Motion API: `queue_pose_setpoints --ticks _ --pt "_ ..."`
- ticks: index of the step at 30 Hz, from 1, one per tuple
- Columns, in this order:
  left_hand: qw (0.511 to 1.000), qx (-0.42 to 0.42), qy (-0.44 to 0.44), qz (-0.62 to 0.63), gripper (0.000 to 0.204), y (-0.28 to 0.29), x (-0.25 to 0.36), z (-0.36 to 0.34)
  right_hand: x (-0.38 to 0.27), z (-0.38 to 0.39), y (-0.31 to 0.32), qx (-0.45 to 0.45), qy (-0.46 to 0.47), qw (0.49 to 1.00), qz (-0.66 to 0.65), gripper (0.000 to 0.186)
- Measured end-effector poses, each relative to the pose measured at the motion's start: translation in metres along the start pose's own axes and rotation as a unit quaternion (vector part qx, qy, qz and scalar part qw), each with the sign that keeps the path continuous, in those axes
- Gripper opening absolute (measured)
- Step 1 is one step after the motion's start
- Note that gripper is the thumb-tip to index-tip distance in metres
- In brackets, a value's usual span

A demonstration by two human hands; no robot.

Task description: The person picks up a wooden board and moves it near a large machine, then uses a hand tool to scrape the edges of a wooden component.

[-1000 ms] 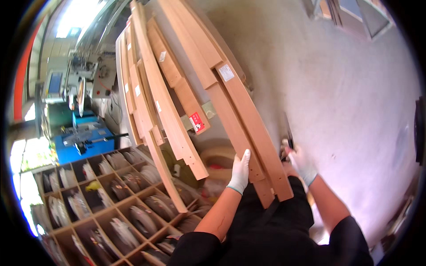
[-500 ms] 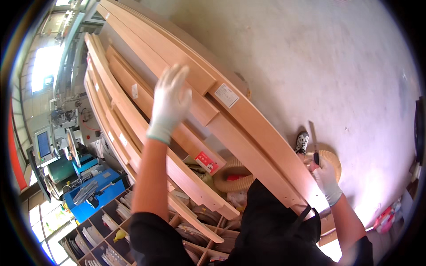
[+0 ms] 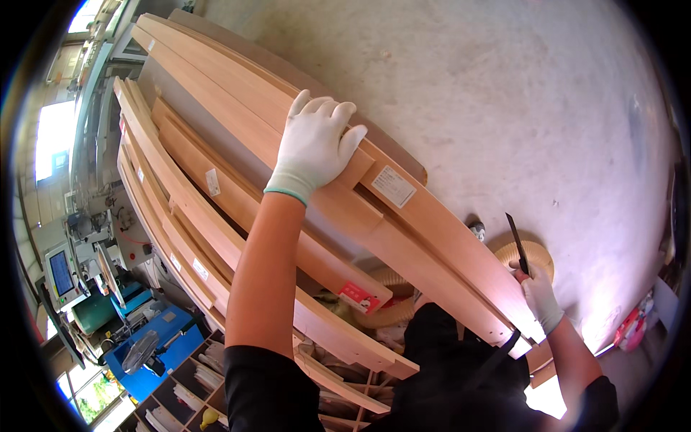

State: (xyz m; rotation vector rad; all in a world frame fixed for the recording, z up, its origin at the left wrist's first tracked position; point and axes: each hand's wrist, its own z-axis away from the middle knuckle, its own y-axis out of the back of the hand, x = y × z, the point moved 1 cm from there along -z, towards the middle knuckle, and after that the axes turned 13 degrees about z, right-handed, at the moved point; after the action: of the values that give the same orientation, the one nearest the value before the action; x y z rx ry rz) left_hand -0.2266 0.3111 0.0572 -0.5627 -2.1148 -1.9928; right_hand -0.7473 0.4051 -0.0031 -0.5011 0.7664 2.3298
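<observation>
My left hand (image 3: pixel 317 140), in a white glove with a green cuff, lies over the long wooden boards at the middle. Its fingers are bent over the far edge, gripping the outer wooden board (image 3: pixel 446 227), which bears a white label (image 3: pixel 393 186). A shorter board piece (image 3: pixel 354 171) lies along it, close to my thumb. By the near right end of the outer board, my gloved right hand (image 3: pixel 540 297) is closed on a long, thin, dark blade-like tool (image 3: pixel 517 241). The blade points up and away; the fingers hide most of its grip.
More long boards (image 3: pixel 209 245) lie to the left, one with a red label (image 3: pixel 358 297). A ribbed beige hose (image 3: pixel 536 259) is on the floor beyond my right hand. At lower left are a blue machine (image 3: pixel 155 353), a screen (image 3: pixel 61 272) and a compartmented shelf (image 3: pixel 191 378).
My left hand has moved right and come down onto the boards, its fingers now over the far edge. The right hand has shifted slightly, and the tool now tilts to the left. The view has shifted.
</observation>
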Motion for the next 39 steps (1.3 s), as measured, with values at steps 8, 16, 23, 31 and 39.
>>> queue_pose_setpoints --ticks 8,16,23,31,39 --pt "0.994 -0.068 0.042 0.076 0.021 0.006 -0.001 -0.013 -0.003 0.007 0.0 -0.008 -0.037 0.999 0.013 0.025" --pt "0.979 -0.186 -0.05 0.068 0.07 0.028 0.031 0.021 -0.016 0.012 0.002 0.025 0.018 0.995 0.093 0.027" --pt "0.97 -0.186 -0.144 0.054 0.073 0.026 0.017 0.009 -0.02 0.011 0.006 0.015 0.026 0.994 0.103 0.028" --pt "0.961 -0.161 -0.215 0.057 0.069 -0.01 0.058 0.001 -0.03 0.014 0.006 -0.004 -0.036 0.998 0.055 0.024" --pt "0.992 -0.095 -0.073 0.037 0.042 0.007 0.003 -0.009 -0.099 0.014 0.012 0.137 0.135 0.959 0.206 0.036"
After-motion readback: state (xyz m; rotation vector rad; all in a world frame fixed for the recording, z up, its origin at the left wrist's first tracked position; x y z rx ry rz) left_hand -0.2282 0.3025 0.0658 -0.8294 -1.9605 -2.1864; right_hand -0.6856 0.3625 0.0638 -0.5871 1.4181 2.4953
